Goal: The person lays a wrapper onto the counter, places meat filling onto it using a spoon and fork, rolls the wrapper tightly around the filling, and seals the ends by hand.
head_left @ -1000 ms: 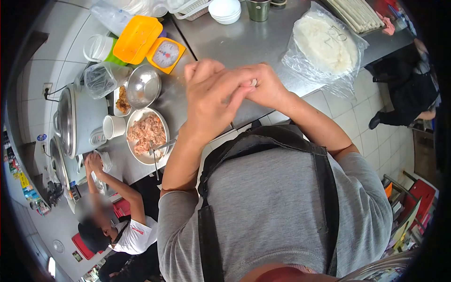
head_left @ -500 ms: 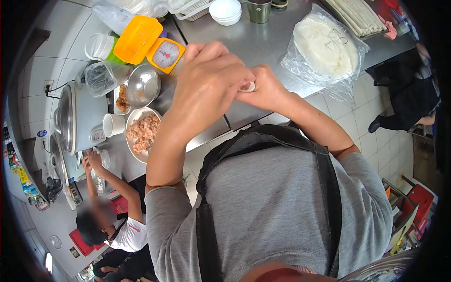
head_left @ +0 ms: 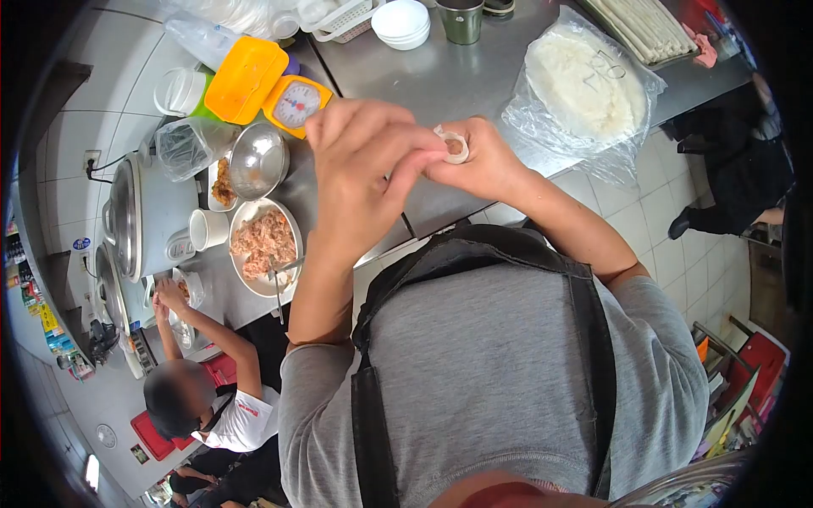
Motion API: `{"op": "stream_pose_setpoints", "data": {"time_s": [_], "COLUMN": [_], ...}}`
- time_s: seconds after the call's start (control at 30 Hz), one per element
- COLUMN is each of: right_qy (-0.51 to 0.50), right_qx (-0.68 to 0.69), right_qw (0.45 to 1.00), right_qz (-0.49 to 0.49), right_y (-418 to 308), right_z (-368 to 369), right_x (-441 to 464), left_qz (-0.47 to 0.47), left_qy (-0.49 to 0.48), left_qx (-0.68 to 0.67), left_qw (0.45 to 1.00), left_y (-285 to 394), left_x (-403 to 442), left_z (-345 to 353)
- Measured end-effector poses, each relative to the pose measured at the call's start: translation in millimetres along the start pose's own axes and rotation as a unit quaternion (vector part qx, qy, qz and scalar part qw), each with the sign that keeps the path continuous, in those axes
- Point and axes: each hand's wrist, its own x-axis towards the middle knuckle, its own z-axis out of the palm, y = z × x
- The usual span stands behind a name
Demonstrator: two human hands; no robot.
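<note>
A small whitish dough wrapper [head_left: 453,146] with a pinkish filling in its centre sits in my right hand [head_left: 487,165], whose fingers curl round it. From the left, my left hand [head_left: 364,161] pinches the wrapper's edge between thumb and fingertips. Left of my left wrist, a white bowl [head_left: 294,222] holds pink minced meat [head_left: 262,241], with a metal utensil [head_left: 278,288] in it. A metal bowl [head_left: 259,161] and a tray of browned food [head_left: 223,183] lie just beyond.
A yellow scale [head_left: 296,103], orange container [head_left: 246,80], white bowls [head_left: 400,24] and metal cup [head_left: 461,21] stand at the back. Bagged white dough [head_left: 584,80] lies right. A co-worker [head_left: 229,415] works at lower left; another person's dark-clothed legs [head_left: 737,186] show at right.
My left hand first covered the wrapper, moved up and left, then lowered slightly. The wrapper's round opening and filling now show more clearly, and the utensil in the meat bowl is visible again.
</note>
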Motion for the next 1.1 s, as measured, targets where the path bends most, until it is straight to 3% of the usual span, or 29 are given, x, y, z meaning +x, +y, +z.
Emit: {"op": "stream_pose_setpoints", "data": {"time_s": [0.07, 0.17, 0.33, 0.57, 0.67, 0.77, 0.87, 0.97, 1.1], "right_qy": [0.002, -0.002, -0.007, 0.021, 0.035, 0.063, 0.064, 0.067, 0.084], "right_qx": [0.019, 0.052, 0.121, 0.034, -0.019, -0.042, -0.055, -0.056, -0.024], "right_qw": [1.000, 0.999, 0.992, 0.998, 0.997, 0.992, 0.990, 0.990, 0.989], "right_qz": [0.004, -0.011, 0.023, -0.055, -0.070, -0.098, -0.113, -0.110, -0.119], "right_y": [3, 15, 7, 22, 13, 4, 2, 4, 10], "right_z": [-2, -4, -3, 8, 8, 11, 10, 10, 15], "right_x": [0, -1, -7, -9, -13, -16, -18, -18, -17], "left_qz": [-0.017, 0.036, 0.050, 0.019, -0.090, -0.308, -0.310, -0.217, -0.112], "left_qy": [0.060, 0.013, 0.062, 0.057, 0.064, 0.060, 0.037, 0.068, 0.065], "left_qx": [-0.028, 0.040, 0.110, 0.064, -0.130, -0.370, -0.406, -0.247, -0.146], "left_qw": [0.998, 0.998, 0.991, 0.996, 0.985, 0.875, 0.859, 0.942, 0.981], "left_y": [1, 11, 15, 18, 18, 21, 18, 26, 31], "left_x": [-7, -22, -31, -33, -30, -30, -31, -31, -29], "left_z": [5, 6, 22, 21, 28, 33, 34, 35, 31]}}
